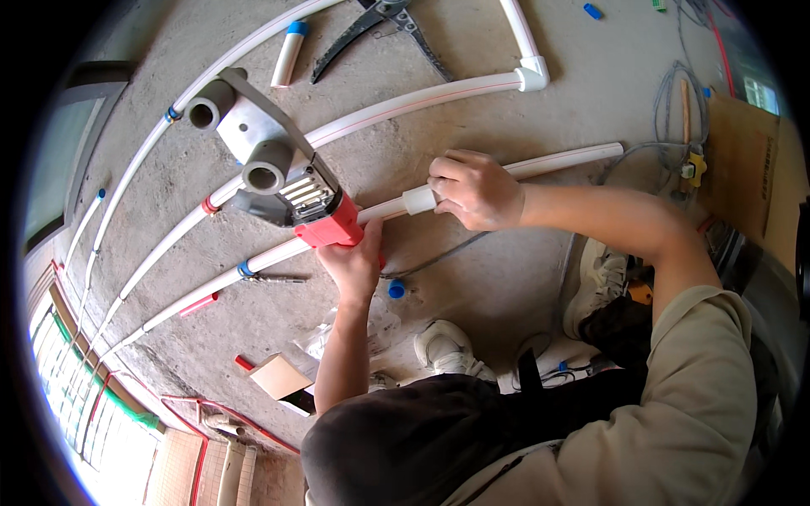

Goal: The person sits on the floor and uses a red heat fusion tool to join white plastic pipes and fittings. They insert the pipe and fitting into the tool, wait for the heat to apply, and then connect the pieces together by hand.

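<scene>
My left hand (pixel 351 268) is wrapped round the red handle of a plastic-pipe welding tool (pixel 331 223). The tool's metal plate, with two grey cylindrical heating heads (pixel 264 165), points up and left over the pipes. My right hand (pixel 477 191) is closed round a long white pipe (pixel 582 158), right beside a white coupling (pixel 418 200). Left of that coupling, more white pipe (pixel 283 253) runs behind my left hand and the tool. From here I cannot see whether the pipe ends are fully seated in the coupling.
Beyond lie another white pipe (pixel 422 99) with an elbow (pixel 531 74), black-handled pipe cutters (pixel 384 25) and a short blue-capped pipe (pixel 289 55). A blue cap (pixel 396 289) rests near my shoes (pixel 445 344). Grey cable (pixel 666 110) and a cardboard box (pixel 742 164) are at the right.
</scene>
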{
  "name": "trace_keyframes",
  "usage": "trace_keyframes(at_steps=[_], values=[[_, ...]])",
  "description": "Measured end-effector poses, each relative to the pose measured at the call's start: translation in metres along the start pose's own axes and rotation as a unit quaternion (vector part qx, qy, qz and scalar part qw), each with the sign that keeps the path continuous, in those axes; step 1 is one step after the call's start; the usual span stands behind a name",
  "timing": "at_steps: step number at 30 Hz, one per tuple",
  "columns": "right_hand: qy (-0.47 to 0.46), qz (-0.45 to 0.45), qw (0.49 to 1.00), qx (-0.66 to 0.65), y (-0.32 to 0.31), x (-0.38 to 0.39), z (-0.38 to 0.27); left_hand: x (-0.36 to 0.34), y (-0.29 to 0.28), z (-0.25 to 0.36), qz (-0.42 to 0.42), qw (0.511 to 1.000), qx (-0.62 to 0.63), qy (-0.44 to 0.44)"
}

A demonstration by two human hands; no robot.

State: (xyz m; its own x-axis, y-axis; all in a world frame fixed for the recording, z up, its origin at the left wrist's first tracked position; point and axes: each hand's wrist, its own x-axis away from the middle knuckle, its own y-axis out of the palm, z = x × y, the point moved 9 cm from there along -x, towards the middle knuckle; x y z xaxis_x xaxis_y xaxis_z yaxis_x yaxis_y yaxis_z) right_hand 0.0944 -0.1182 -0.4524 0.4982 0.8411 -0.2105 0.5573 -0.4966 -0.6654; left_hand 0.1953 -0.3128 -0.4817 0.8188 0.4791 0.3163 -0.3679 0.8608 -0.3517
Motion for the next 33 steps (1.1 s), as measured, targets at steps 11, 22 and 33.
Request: trace_keyframes(at_steps=[11, 22, 33], values=[[0.013, -0.007, 1.0, 0.014, -0.004, -0.001, 0.0, 0.075, -0.03, 0.02, 0.046, 0.977, 0.153, -0.142], [-0.006, -0.005, 1.0, 0.011, -0.003, -0.001, -0.001, 0.158, -0.084, 0.023, 0.162, 0.986, -0.037, -0.011], [-0.002, -0.019, 1.0, 0.013, 0.003, -0.001, 0.0, 0.148, -0.066, 0.03, 0.14, 0.99, -0.01, -0.02]])
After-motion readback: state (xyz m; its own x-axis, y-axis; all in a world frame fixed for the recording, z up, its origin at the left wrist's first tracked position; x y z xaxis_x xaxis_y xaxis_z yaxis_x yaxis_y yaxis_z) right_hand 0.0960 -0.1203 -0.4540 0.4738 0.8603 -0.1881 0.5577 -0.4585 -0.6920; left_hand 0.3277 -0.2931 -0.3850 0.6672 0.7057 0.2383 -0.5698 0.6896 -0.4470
